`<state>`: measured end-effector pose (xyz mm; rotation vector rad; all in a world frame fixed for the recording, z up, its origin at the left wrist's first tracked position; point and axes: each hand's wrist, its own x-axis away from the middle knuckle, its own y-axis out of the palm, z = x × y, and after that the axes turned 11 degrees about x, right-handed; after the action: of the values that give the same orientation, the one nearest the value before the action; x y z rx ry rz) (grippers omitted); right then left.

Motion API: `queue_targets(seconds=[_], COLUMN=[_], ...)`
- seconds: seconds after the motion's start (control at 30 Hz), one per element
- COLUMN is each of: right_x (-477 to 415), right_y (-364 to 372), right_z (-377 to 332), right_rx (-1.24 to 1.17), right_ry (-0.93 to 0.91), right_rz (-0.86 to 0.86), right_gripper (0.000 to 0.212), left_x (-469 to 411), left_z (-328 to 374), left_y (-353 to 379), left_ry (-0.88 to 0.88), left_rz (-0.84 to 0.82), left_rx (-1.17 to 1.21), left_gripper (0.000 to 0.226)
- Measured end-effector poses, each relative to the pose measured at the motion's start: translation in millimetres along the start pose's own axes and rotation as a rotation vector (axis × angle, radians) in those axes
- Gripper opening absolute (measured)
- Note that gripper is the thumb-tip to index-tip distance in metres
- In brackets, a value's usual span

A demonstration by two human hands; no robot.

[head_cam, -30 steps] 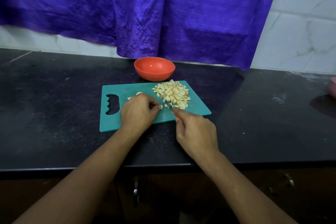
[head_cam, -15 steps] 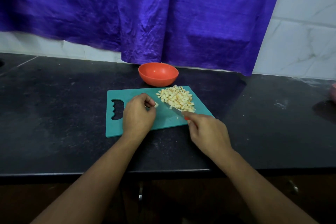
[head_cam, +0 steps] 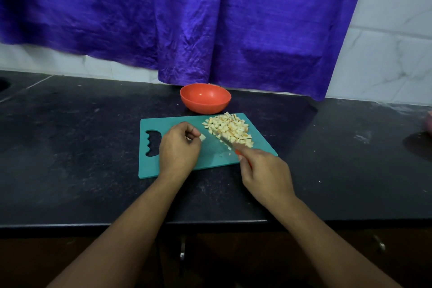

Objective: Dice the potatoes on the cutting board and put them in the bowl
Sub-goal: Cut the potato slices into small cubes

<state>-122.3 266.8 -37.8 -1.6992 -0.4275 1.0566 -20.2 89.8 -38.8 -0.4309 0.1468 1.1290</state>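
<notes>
1. Cabinet handle (head_cam: 182, 251): metal, nearest you, under the front edge of the tabletop (head_cam: 70, 147), which is dark and speckled.
2. Your right hand (head_cam: 266, 170): at the board's near right corner; its fingers are wrapped round the red handle of the knife (head_cam: 223, 140); the blade points away and to the left, low over the board, its far end against the near edge of the pile.
3. Your left hand (head_cam: 178, 147): lies on the board just right of the handle cut-out; its fingers are curled down onto a small potato piece (head_cam: 203, 138), whose pale end shows just past the fingertips; it sits just left of the blade.
4. Cutting board (head_cam: 149, 170): teal, flat on the tabletop, grip cut-out at its left end.
5. Diced potato (head_cam: 230, 128): 1 heap of pale yellow cubes on the board's far right part; all of it is on the board.
6. Bowl (head_cam: 205, 98): orange, upright, just beyond the board's far edge; no potato is visible inside.
7. Pink object (head_cam: 429, 121): cut off at the far right edge; you cannot tell what it is.
8. Curtain (head_cam: 210, 18): purple, creased, hanging behind the bowl down to the tabletop.
9. Tiled wall (head_cam: 385, 54): white, marbled, right of the curtain.
</notes>
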Motion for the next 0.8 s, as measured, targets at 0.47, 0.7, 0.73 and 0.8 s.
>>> queue_targets(seconds=[0.47,0.7,0.73,0.8], right_x=[0,0,-1,-2], right_y=[0,0,0,1], right_z=[0,1,1,3], right_rx=[-0.029,-0.058,-0.061,-0.064], right_ry=[-0.03,-0.013,-0.002,0.024], right_rz=[-0.04,-0.027,-0.026,-0.03], right_gripper=[0.038,0.038,0.038,0.04], left_x=[-38,-38,-36,-31], left_z=[11,19,19,17], left_y=[-19,-4,-4,-5], left_ry=[0.125,0.255,0.279,0.306], left_rz=[-0.29,-0.449,-0.443,-0.443], left_rx=[-0.435,-0.686,-0.673,-0.634], left_gripper=[0.034,0.019,0.015,0.006])
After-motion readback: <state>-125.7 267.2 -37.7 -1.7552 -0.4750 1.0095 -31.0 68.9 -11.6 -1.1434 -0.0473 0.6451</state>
